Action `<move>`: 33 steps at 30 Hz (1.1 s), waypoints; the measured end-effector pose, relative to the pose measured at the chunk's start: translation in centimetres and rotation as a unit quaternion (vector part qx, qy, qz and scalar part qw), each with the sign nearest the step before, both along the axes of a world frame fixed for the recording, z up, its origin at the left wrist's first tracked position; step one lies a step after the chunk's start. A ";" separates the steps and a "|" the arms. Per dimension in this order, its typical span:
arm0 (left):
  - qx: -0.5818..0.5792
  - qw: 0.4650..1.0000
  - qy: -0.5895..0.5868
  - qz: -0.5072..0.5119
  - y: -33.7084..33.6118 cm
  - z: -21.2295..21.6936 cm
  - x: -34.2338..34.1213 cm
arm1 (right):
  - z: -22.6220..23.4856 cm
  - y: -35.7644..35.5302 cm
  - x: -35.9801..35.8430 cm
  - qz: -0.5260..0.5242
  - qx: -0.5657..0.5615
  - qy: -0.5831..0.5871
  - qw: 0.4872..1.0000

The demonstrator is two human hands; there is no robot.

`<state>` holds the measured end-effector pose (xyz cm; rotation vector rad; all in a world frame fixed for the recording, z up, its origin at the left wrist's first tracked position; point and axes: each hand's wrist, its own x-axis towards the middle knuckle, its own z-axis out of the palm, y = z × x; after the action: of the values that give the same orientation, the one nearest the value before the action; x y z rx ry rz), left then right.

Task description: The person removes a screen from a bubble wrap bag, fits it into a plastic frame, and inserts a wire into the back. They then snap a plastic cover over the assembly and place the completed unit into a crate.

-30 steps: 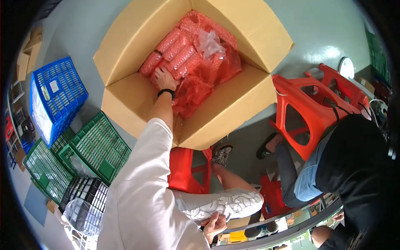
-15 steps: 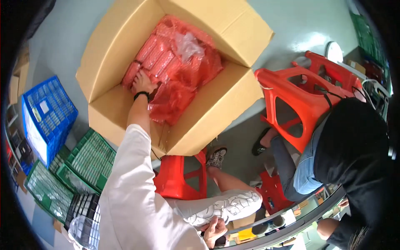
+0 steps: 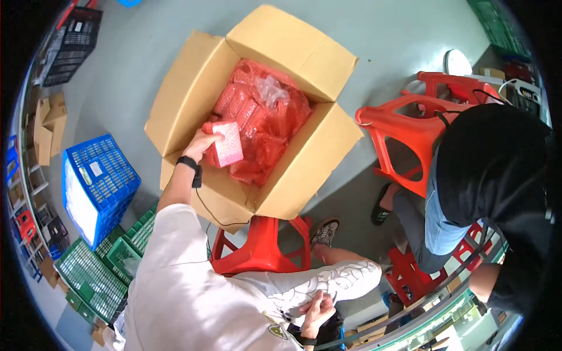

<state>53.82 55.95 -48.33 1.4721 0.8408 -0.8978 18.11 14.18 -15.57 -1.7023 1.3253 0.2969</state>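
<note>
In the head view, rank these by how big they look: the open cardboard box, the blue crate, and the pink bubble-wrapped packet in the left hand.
1. Cardboard box, largest by far.
2. Blue crate, clearly smaller.
3. Bubble-wrapped packet, smallest, gripped by the left hand.
The fisheye rim squeezes the crate somewhat, but the order holds.

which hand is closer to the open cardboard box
Left. The left hand reaches into the cardboard box, holding a pink bubble-wrapped packet; the right hand rests in the lap.

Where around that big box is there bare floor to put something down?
Bare grey floor lies beyond the cardboard box, between it and the black crate. It is crowded by the blue crate, green crates and red stools.
</note>
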 end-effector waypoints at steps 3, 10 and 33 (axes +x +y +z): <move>-0.046 0.988 -0.140 0.050 2.7 9.2 -1.0 | 0.1 -0.2 -0.2 0.038 0.053 0.024 0.998; -0.244 0.927 -0.279 -0.057 -2.2 26.4 -6.0 | 8.7 4.0 11.0 0.350 -0.045 -0.160 0.922; -0.432 0.431 -0.067 -0.789 -41.9 59.1 -49.3 | 21.5 13.9 -32.4 -0.452 -0.028 -0.719 0.527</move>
<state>4.56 14.08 10.72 0.9067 -1.4923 -2.0000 -14.34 28.08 5.89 -0.4994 0.6047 -1.4874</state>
